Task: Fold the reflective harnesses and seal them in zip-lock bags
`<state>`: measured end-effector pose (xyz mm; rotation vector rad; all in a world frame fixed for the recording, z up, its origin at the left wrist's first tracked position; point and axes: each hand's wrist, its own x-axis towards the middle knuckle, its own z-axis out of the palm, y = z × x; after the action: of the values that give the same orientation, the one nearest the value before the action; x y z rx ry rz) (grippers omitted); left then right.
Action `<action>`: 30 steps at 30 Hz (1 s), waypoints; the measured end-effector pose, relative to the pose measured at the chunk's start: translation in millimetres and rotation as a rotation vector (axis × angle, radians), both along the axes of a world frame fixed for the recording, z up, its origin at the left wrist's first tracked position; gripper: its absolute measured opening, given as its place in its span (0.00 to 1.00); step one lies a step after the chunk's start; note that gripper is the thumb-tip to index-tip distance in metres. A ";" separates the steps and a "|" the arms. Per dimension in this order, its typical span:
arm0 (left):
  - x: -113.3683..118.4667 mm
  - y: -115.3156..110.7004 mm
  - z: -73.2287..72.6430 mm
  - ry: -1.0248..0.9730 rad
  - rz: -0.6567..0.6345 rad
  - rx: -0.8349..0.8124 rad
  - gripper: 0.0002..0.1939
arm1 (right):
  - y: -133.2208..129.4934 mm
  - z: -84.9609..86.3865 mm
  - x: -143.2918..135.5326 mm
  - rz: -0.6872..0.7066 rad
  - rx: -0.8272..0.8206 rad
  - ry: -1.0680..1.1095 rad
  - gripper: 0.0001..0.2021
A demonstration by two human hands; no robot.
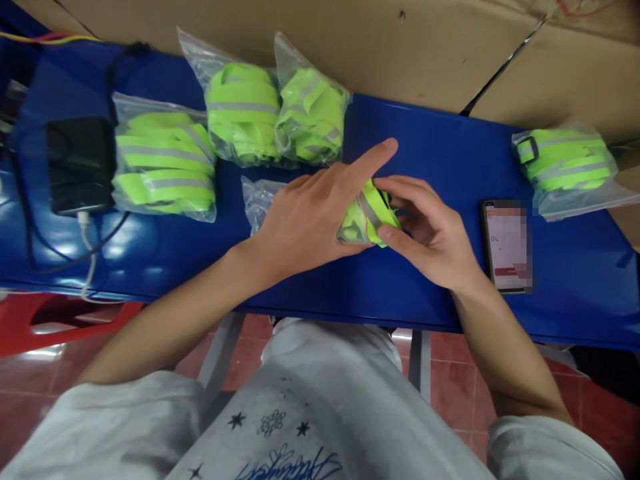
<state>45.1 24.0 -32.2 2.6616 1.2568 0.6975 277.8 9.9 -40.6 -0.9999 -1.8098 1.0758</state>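
In the middle of the head view, a clear plastic bag (260, 198) lies on the blue table with a bundle of neon-yellow reflective strap (367, 217) at its right end. My left hand (310, 213) lies across this bag and grips it, one finger stretched out to the upper right; the hand hides most of the bag. Around the bundle's right end curl the fingers of my right hand (425, 230), thumb at the near side and fingertips at the far side. Whether the right fingers touch strap alone or the bag's mouth too is hard to see.
Filled bags of yellow strap stand at the left (165, 163), the back (243, 113) and beside it (313, 117); another bag (570, 160) lies far right. A phone (507, 247) is right of my hand. A black box (80, 167) with cables sits left. Cardboard (400, 53) borders the back.
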 end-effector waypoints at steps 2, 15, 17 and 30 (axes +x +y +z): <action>0.8 -1.0 2.1 -0.015 -0.058 -0.024 0.49 | 1.3 -1.5 1.3 -0.009 -0.033 0.019 0.24; 36.0 -7.0 5.2 0.268 -0.082 -0.002 0.50 | -5.2 -25.2 -26.8 -0.358 0.126 0.074 0.09; 43.6 -10.1 10.4 0.298 -0.116 0.039 0.45 | -3.0 -24.9 -25.0 -0.377 0.135 0.075 0.14; 43.5 -26.9 28.9 0.262 -0.023 0.016 0.35 | -4.3 1.3 8.0 0.450 -0.136 0.120 0.30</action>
<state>88.6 -2.8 -3.4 2.8481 1.2789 0.3651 285.7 5.6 -39.3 -0.5965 -1.9299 1.5119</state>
